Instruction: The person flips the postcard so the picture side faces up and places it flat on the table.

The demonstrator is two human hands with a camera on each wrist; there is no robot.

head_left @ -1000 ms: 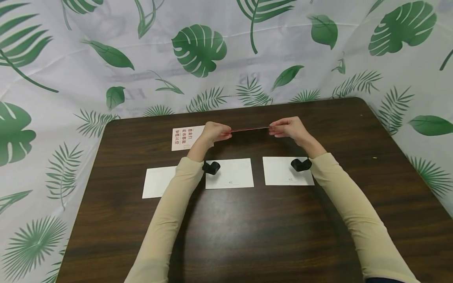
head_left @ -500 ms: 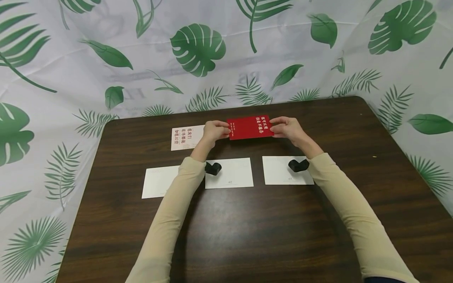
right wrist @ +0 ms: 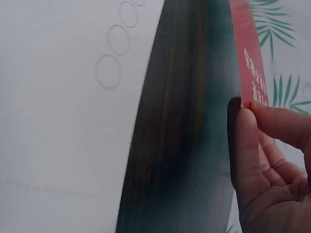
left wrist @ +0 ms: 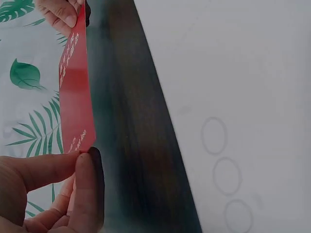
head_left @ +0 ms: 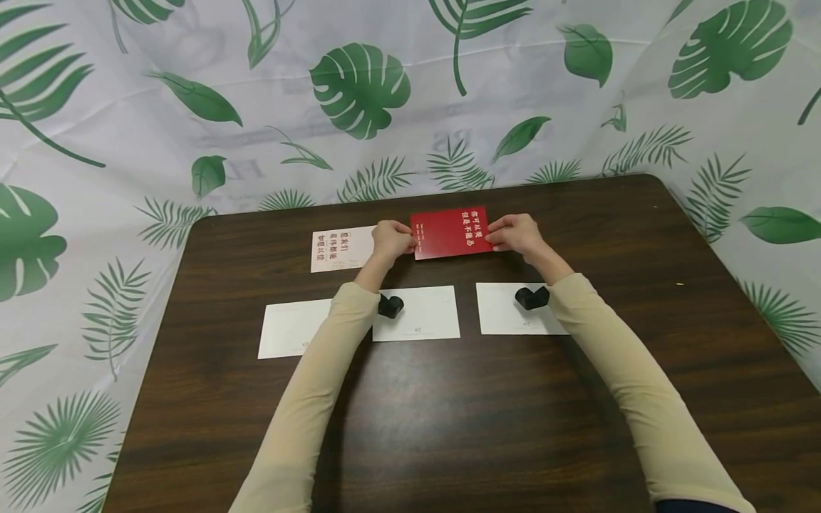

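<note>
A red card [head_left: 449, 234] with white printed characters is stretched between both hands near the back of the table. At its left edge my left hand [head_left: 393, 241] pinches a corner with thumb and forefinger, which the left wrist view shows close up. The opposite edge is pinched by my right hand [head_left: 518, 235], its thumb and forefinger meeting at the corner in the right wrist view. Its printed face tilts up towards the head camera. Just left of the left hand lies a white card [head_left: 340, 249] with red characters, partly covered by that hand.
Three white cards lie in a row nearer the front: a left card [head_left: 291, 328] partly under the left sleeve, a middle card [head_left: 420, 317] and a right card [head_left: 500, 313]. Black wrist cameras overlap two of them. A leaf-print cloth [head_left: 359, 92] hangs behind the dark wooden table [head_left: 449, 427].
The red card was seen edge-on a second ago and has tilted so its printed face shows. Both hands have shifted slightly, keeping their pinch on it.
</note>
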